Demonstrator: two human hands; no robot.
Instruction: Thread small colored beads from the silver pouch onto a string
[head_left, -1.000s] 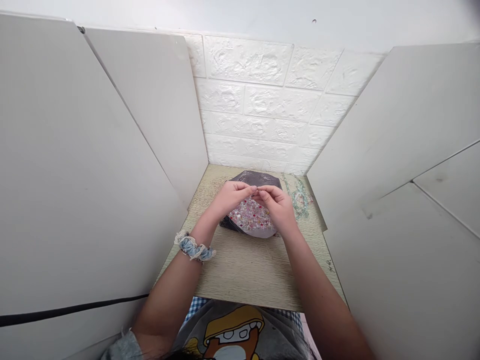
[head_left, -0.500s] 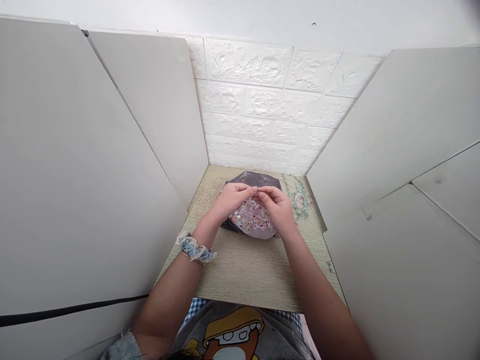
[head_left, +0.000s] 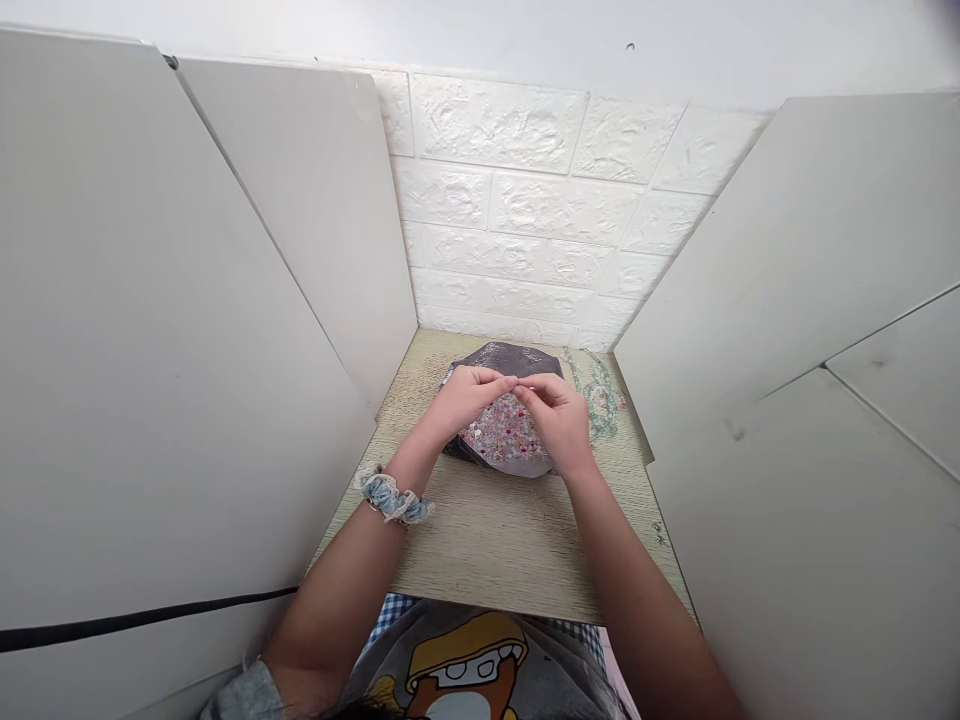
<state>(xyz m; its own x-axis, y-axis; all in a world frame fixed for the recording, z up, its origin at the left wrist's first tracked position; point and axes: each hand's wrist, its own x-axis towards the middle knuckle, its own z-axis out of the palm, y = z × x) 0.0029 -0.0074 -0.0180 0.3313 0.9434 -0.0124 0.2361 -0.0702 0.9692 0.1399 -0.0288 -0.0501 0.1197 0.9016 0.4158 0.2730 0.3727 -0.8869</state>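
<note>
Fingertips of my left hand (head_left: 470, 396) and my right hand (head_left: 553, 408) meet above an open dark grey bag (head_left: 510, 358). Both hands are closed in a pinch, thumbs against forefingers; whatever lies between the tips is too small to make out. Under them, the bag holds a mass of small pink, white and red beads (head_left: 504, 436). Strands of light green beads (head_left: 598, 398) lie on the table just right of the bag. My left wrist wears a blue scrunchie (head_left: 394, 500) with a lace edge.
The wooden table (head_left: 495, 550) stands between pale panels on the left (head_left: 300, 180) and right (head_left: 810, 230). A white brick-patterned wall (head_left: 517, 205) rises behind. Tiny shiny pieces (head_left: 658, 533) lie near the table's right edge.
My fingertips have come a little closer together, and the right fingers have shifted slightly. The bag and the green strands have stayed in place.
</note>
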